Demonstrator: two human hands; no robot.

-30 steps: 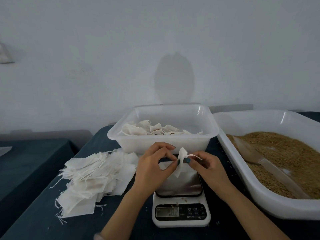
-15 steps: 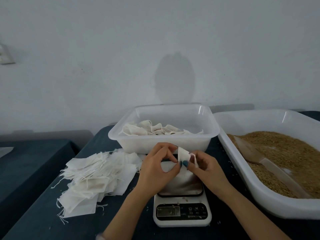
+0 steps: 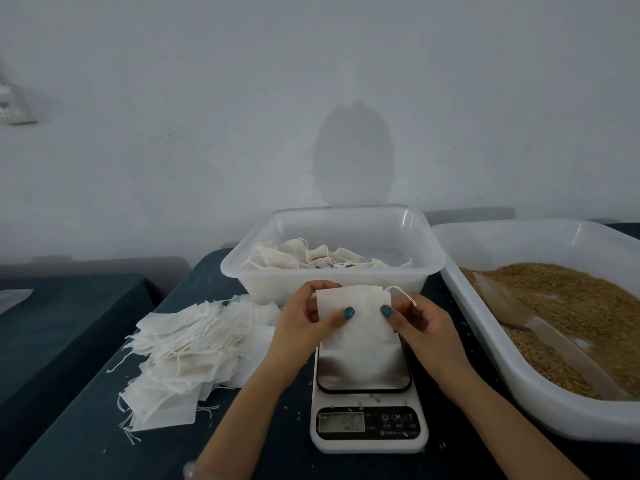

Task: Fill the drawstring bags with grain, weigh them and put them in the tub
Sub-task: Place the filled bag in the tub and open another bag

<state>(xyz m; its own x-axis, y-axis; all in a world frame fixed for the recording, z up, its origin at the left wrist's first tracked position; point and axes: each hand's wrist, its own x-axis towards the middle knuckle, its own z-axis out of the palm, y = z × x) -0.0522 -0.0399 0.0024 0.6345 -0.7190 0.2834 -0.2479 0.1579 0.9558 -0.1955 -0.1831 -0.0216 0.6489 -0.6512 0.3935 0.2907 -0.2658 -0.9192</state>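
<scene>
A flat white drawstring bag (image 3: 360, 320) is held spread out above the kitchen scale (image 3: 367, 424). My left hand (image 3: 304, 323) pinches its left edge and my right hand (image 3: 419, 323) pinches its right edge, thumbs on the front face. The bag's drawstring trails over my right fingers. Behind the hands stands the white tub (image 3: 429, 271) holding several filled bags (image 3: 311, 259). A pile of empty bags (image 3: 187, 348) lies on the table to the left. The big white tray (image 3: 540, 407) on the right holds brown grain (image 3: 581, 306) and a clear scoop (image 3: 540, 334).
A dark blue cloth covers the table (image 3: 86, 445). A second dark table (image 3: 52, 323) stands lower at the left. A grey wall rises right behind the tub. Loose grains lie scattered around the scale.
The bag was folded narrow between my fingertips; now it is turned and spread flat, facing me. Both hands moved slightly apart to its side edges.
</scene>
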